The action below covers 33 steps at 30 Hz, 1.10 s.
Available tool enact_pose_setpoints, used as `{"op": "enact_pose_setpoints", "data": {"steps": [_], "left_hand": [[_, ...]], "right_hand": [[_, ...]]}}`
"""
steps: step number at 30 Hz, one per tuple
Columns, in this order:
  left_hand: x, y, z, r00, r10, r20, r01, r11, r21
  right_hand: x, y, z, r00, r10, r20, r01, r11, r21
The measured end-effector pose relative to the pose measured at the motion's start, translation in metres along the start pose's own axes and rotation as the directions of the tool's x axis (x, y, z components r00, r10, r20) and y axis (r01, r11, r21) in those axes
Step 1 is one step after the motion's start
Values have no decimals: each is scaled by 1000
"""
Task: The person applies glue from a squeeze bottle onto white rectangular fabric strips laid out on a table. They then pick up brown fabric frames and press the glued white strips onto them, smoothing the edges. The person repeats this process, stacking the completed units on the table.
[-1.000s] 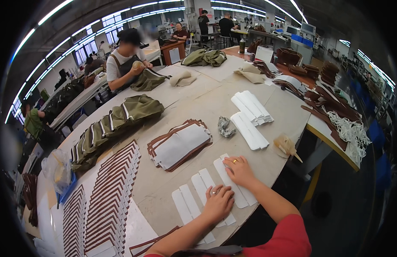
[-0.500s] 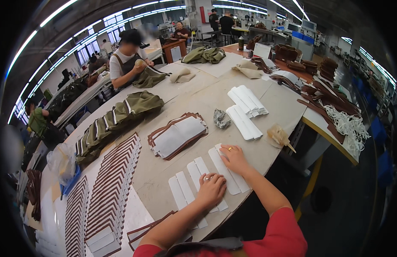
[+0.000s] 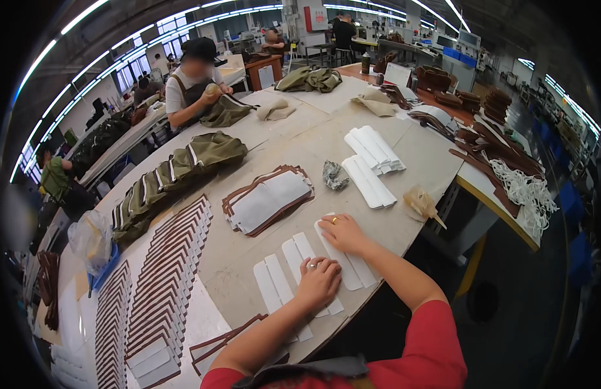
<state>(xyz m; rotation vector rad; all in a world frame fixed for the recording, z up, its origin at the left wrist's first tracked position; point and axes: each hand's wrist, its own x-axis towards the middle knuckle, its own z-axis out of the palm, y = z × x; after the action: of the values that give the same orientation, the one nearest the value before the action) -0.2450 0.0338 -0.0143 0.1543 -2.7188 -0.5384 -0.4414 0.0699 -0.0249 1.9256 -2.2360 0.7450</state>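
Observation:
Three flat white panels with rounded corners lie side by side near the table's edge: a left panel point(image 3: 272, 285), a middle panel point(image 3: 298, 249) and a right panel point(image 3: 357, 271). Each shows a lengthwise line. My left hand point(image 3: 320, 282) rests on the middle panel, its fingers bent and apart, with the fingertips partly hidden. On the upper part of the right panel lies my right hand point(image 3: 343, 233), fingers spread out and a ring on one. Neither hand visibly grips anything. Beyond them sits a stack of brown-edged pieces point(image 3: 268, 201) with a pale top.
More white panels point(image 3: 368, 181) lie beyond my right hand, beside a crumpled grey lump point(image 3: 334, 175) and a yellowish bag with a pointed tip point(image 3: 422, 204). Overlapping brown-and-white pieces point(image 3: 164, 279) run along the left. Olive fabric point(image 3: 177, 178) lies farther back; a co-worker point(image 3: 195, 84) handles similar cloth.
My right hand has shifted slightly left and toward the far end of the right panel. My left hand stays almost in place. The view has tilted a little.

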Motion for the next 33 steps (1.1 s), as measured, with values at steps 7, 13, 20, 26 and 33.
{"op": "enact_pose_setpoints", "data": {"steps": [7, 13, 20, 26, 33], "left_hand": [[-1, 1, -2, 1000, -15, -6, 15, 1000, 2], [1, 1, 0, 1000, -17, -6, 17, 1000, -8], [-2, -4, -2, 999, -42, 25, 42, 999, -28], [0, -2, 1, 999, -38, 14, 38, 999, -15], [-2, -5, 2, 999, -38, -5, 38, 999, -10]], "right_hand": [[-1, -6, 11, 995, 27, -92, -23, 999, 45], [1, 6, 1, 985, 82, -151, -48, 975, 215], [-52, -30, -33, 999, 47, -15, -46, 998, 39], [-91, -54, -36, 993, 61, -105, -65, 997, -35], [-122, -76, -57, 997, 61, -45, -58, 996, 65]]}}
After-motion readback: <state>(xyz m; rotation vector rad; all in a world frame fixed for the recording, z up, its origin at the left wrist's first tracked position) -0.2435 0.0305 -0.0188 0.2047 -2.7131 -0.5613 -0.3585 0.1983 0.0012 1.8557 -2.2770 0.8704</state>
